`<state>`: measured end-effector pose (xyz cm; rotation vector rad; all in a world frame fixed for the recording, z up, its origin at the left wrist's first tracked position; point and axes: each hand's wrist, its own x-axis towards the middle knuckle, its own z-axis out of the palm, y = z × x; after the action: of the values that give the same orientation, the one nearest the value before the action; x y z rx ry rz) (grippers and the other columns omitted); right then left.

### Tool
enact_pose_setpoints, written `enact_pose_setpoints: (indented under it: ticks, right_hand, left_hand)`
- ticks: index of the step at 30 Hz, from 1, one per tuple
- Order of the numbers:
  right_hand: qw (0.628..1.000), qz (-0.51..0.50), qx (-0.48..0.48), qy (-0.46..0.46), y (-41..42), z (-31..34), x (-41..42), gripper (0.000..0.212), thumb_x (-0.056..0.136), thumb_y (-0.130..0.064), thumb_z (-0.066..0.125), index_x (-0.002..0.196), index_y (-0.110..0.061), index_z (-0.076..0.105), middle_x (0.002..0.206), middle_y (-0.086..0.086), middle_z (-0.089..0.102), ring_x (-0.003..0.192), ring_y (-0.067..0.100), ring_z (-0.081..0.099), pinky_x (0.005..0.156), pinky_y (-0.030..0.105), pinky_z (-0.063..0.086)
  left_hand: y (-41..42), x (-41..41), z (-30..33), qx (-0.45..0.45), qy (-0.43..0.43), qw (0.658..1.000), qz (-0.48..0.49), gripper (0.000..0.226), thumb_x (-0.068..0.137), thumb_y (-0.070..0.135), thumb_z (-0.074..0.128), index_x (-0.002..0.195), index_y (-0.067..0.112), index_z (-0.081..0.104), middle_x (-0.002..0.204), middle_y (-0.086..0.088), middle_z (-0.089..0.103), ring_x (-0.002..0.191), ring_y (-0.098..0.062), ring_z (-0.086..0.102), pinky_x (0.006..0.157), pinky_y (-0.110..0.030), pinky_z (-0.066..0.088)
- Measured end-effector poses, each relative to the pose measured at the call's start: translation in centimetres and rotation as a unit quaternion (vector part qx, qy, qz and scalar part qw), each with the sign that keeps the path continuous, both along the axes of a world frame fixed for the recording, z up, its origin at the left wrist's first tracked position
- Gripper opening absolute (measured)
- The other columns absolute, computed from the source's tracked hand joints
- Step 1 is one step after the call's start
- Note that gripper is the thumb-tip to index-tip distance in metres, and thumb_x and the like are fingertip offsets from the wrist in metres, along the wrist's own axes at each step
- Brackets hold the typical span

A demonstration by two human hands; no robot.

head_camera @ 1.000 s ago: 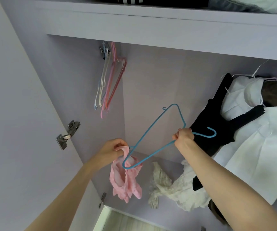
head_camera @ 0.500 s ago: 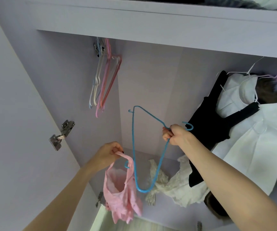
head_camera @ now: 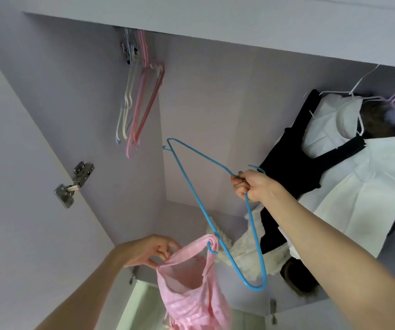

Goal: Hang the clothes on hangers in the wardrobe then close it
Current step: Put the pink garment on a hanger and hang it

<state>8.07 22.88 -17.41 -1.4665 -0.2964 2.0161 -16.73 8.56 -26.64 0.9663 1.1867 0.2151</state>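
I look up into an open lilac wardrobe [head_camera: 215, 96]. My right hand [head_camera: 251, 186] grips a blue wire hanger [head_camera: 191, 191] near its hook, the hanger tilted steeply on end. One strap of a small pink garment [head_camera: 191, 296] is caught on the hanger's notch. My left hand [head_camera: 153, 251] pinches the garment's other top edge and holds it up. The garment hangs down between both hands.
Several empty hangers [head_camera: 137, 103] hang at the upper left. White and black clothes [head_camera: 348, 167] hang at the right, with a white lacy piece [head_camera: 244, 253] below them. A metal hinge [head_camera: 72, 184] sits on the open left door [head_camera: 13, 186].
The hanger has swung from nearly level to steeply tilted. The pink garment's strap has slid onto its notch, and my left hand has dropped lower with the garment's edge.
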Motion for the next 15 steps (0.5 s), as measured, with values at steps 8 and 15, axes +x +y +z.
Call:
enact_pose_setpoints:
  ticks: [8,15]
  right_hand:
    - [1.0,0.016,0.003,-0.004,-0.5,0.0,0.6,0.042,0.103,-0.026,0.028,0.068,-0.008,0.044,0.037,-0.001,0.032,0.021,0.007,0.018,0.023,0.015,0.011]
    - [0.999,0.046,0.009,-0.008,-1.2,0.7,1.5,0.044,0.103,-0.028,0.029,0.066,-0.009,0.043,0.039,-0.002,0.03,0.022,0.005,0.018,0.024,0.015,0.011]
  left_hand:
    - [0.2,3.2,-4.3,0.039,0.183,0.982,0.028,0.015,0.095,0.016,0.041,0.105,0.017,0.053,0.087,-0.004,0.062,0.071,-0.014,0.06,0.075,-0.027,0.05]
    - [0.3,4.0,-8.7,0.023,0.216,0.964,0.156,0.079,0.082,0.035,0.068,0.141,0.001,0.027,0.142,-0.017,0.039,0.127,-0.031,0.043,0.097,-0.033,0.039]
